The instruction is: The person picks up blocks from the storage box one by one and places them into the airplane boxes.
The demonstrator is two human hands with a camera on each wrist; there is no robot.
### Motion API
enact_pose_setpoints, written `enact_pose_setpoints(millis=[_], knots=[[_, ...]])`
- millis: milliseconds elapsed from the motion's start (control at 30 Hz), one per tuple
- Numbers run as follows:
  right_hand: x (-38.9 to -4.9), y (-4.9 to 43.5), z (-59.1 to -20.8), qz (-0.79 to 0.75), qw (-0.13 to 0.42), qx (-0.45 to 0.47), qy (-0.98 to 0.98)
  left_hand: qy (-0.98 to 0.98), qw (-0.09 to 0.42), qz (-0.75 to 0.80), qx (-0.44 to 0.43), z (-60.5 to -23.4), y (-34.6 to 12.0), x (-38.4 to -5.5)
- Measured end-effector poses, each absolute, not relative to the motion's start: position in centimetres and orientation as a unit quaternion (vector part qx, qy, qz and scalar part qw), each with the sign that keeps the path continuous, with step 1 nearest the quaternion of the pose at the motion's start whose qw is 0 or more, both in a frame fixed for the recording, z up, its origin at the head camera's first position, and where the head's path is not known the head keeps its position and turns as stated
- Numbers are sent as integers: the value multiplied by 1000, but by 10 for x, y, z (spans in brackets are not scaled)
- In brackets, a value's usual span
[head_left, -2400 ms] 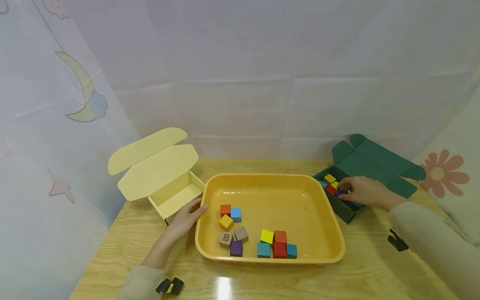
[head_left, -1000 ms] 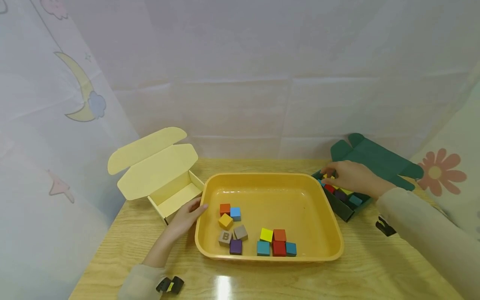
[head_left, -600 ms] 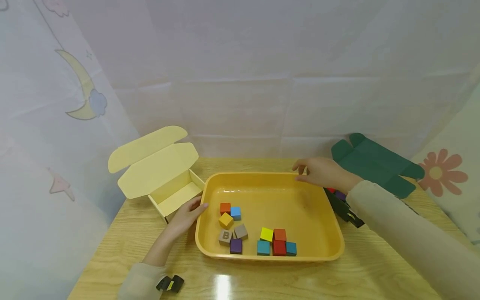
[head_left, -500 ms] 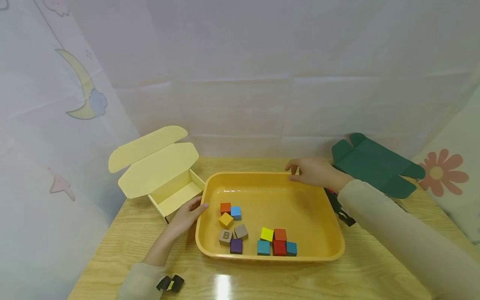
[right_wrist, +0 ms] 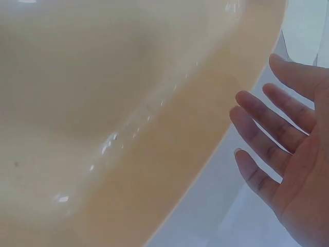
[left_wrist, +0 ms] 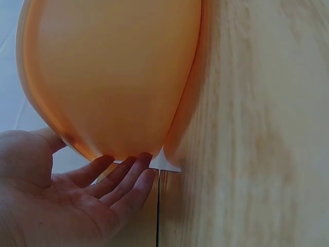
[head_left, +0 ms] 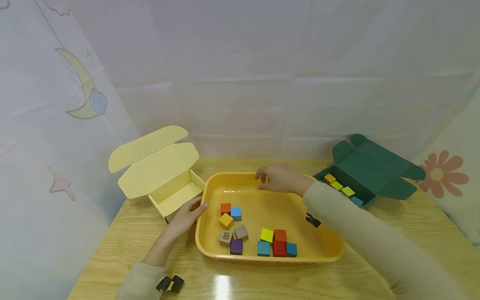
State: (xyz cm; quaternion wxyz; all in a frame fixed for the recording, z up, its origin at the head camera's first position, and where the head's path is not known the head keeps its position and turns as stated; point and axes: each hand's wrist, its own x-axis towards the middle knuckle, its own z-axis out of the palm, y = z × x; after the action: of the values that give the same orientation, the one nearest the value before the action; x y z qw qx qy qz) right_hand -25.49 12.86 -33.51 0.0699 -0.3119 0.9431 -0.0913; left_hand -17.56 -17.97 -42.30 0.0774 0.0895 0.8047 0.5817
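At the left edge of the yellow tray, my left hand holds the wall: the thumb lies over the rim, and in the left wrist view the fingers touch the outside. My right hand hovers over the tray's back part, holding nothing. Its fingers are spread and relaxed in the right wrist view, near the rim. Inside the tray, one loose group of cubes includes a purple cube and a wooden cube marked B. A second group has a yellow cube and a red cube.
An open pale-yellow cardboard box stands at back left, with no blocks seen inside. At back right, an open dark-green box contains several cubes, including a yellow cube; my right sleeve hides part of it. Cloth hangs behind the wooden table.
My right hand let go of a purple cube in the green box, then moved left over the tray. The left hand and the cubes in the tray stay in place.
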Motion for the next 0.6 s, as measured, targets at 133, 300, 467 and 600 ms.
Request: enact_pose_setpoints(millis=[133,300,467,600], knots=[[-254,115,-342,-94,71,-328,937,798,80,590,92,-423,-179,-175],[-251,102,-348,-106,97,-326,934,798,81,590,85,-426,-178,-175],[-246,91,-352,-105,123,-329,931,790,86,601,86,-428,-178,-175],[-242,80,-357,-89,134,-335,928,790,83,600,97,-428,-179,-176]])
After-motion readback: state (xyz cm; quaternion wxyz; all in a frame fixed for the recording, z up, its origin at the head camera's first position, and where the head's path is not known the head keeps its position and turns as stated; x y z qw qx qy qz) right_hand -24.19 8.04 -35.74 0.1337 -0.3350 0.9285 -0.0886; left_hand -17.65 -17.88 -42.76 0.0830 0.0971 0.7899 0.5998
